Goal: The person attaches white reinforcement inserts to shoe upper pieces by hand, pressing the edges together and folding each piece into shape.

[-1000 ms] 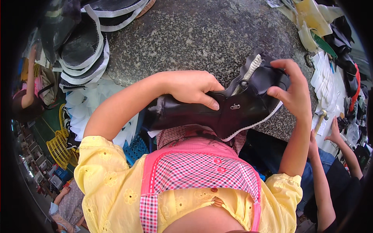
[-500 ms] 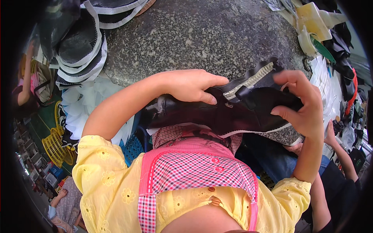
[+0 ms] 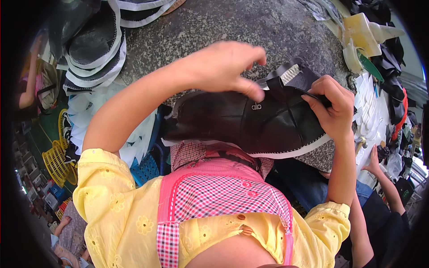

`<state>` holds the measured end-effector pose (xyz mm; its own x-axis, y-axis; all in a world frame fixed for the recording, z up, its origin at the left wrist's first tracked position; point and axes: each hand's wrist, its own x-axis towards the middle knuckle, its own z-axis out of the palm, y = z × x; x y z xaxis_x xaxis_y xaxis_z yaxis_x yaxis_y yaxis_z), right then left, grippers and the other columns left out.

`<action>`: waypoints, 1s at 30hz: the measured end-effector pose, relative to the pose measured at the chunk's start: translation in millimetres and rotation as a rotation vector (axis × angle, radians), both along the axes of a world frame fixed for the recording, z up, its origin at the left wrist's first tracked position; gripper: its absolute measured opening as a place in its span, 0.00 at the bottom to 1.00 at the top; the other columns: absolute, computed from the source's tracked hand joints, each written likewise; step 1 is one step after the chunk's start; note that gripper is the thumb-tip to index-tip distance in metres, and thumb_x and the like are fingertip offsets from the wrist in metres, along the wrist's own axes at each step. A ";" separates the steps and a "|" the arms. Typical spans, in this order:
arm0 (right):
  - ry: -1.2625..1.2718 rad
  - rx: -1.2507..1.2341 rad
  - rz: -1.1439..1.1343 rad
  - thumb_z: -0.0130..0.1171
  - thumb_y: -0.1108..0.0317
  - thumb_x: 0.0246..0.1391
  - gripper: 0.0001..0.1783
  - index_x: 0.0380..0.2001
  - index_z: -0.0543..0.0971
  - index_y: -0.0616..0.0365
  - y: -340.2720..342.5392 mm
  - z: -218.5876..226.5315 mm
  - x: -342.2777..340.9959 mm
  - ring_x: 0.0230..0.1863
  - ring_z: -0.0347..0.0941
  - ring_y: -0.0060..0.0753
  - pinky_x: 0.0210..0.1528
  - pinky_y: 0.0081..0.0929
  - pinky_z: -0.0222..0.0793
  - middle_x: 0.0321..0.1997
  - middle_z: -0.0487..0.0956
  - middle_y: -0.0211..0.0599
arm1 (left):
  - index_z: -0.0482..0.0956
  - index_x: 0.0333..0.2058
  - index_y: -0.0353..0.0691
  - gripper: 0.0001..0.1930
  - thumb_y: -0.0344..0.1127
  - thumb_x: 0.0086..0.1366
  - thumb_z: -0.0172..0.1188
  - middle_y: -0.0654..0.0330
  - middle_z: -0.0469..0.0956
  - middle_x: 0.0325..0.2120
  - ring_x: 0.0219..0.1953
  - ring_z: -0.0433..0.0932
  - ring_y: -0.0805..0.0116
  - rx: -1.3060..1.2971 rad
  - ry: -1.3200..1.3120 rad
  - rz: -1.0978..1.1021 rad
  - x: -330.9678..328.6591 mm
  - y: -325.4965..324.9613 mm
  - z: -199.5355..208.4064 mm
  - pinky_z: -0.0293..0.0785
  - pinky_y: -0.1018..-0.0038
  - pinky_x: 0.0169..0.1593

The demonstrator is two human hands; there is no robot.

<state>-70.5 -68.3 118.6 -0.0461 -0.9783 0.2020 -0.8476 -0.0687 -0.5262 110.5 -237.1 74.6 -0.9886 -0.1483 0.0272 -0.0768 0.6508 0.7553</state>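
Observation:
A black leather shoe upper (image 3: pixel 210 118) lies lengthwise in front of me, at the near edge of a speckled stone slab (image 3: pixel 286 33). White material with zigzag stitching runs along its lower edge. A small metal ornament (image 3: pixel 256 107) sits near its middle, and a black strap (image 3: pixel 276 87) crosses over a pale lining strip (image 3: pixel 290 75). At the right end, my right hand (image 3: pixel 333 102) pinches the upper's top edge between thumb and fingers. My left hand (image 3: pixel 230 67), slightly blurred, hovers above the upper near the strap, thumb and fingers apart and holding nothing.
Black pieces with white rims (image 3: pixel 96 49) are stacked at the far left, above layered white pieces (image 3: pixel 147 138). A cream plastic container (image 3: pixel 361 35) and more white pieces (image 3: pixel 371 107) stand at right. Yellow baskets (image 3: pixel 56 163) are at left. Another person's arm (image 3: pixel 384 174) shows at right.
My left hand has lifted off the upper and moved up and away. The upper has tilted to show more of its outer face and the ornament. My right hand now pinches the edge.

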 end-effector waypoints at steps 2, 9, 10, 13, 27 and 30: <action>0.019 -0.012 0.001 0.61 0.74 0.27 0.10 0.18 0.70 0.56 -3.5 1.2 2.3 0.20 0.68 0.37 0.22 0.27 0.61 0.18 0.67 0.34 | 0.74 0.33 0.36 0.23 0.49 0.46 0.65 0.55 0.73 0.24 0.30 0.73 0.64 0.180 -0.377 0.015 -12.2 -4.5 23.3 0.69 0.70 0.33; 0.100 -0.121 0.115 0.62 0.74 0.25 0.11 0.19 0.71 0.55 -2.2 5.1 2.5 0.19 0.68 0.35 0.21 0.26 0.60 0.18 0.68 0.32 | 0.78 0.29 0.36 0.11 0.34 0.46 0.67 0.68 0.75 0.21 0.25 0.70 0.81 0.752 -0.245 -0.069 -18.3 13.9 -5.7 0.66 0.81 0.32; 0.096 -0.110 0.106 0.62 0.74 0.26 0.11 0.19 0.71 0.56 -1.9 5.1 1.9 0.20 0.68 0.35 0.22 0.25 0.61 0.18 0.69 0.32 | 0.78 0.29 0.36 0.11 0.34 0.46 0.67 0.68 0.75 0.21 0.25 0.70 0.81 0.753 -0.247 -0.071 -18.5 17.5 -8.4 0.66 0.81 0.32; -0.030 -0.063 0.025 0.63 0.74 0.28 0.11 0.22 0.73 0.58 -1.5 4.1 3.5 0.21 0.70 0.33 0.24 0.24 0.63 0.19 0.71 0.33 | 0.78 0.26 0.35 0.08 0.30 0.46 0.66 0.68 0.75 0.21 0.26 0.71 0.81 0.890 -0.125 0.042 -17.8 26.7 -16.5 0.66 0.83 0.32; -0.532 0.555 -0.009 0.63 0.72 0.35 0.11 0.25 0.76 0.65 -42.4 -35.1 -28.5 0.22 0.68 0.16 0.28 0.19 0.67 0.19 0.75 0.30 | 0.61 0.50 0.37 0.38 0.46 0.42 0.67 0.51 0.75 0.26 0.35 0.74 0.49 -0.182 0.117 0.145 0.9 20.4 -22.1 0.68 0.62 0.44; -0.550 0.576 -0.048 0.63 0.73 0.36 0.11 0.26 0.76 0.65 -45.9 -43.0 -30.6 0.23 0.68 0.15 0.28 0.19 0.67 0.19 0.75 0.29 | 0.65 0.39 0.29 0.36 0.53 0.40 0.66 0.46 0.75 0.25 0.33 0.75 0.47 0.008 -0.434 0.100 9.9 20.4 -7.0 0.70 0.60 0.39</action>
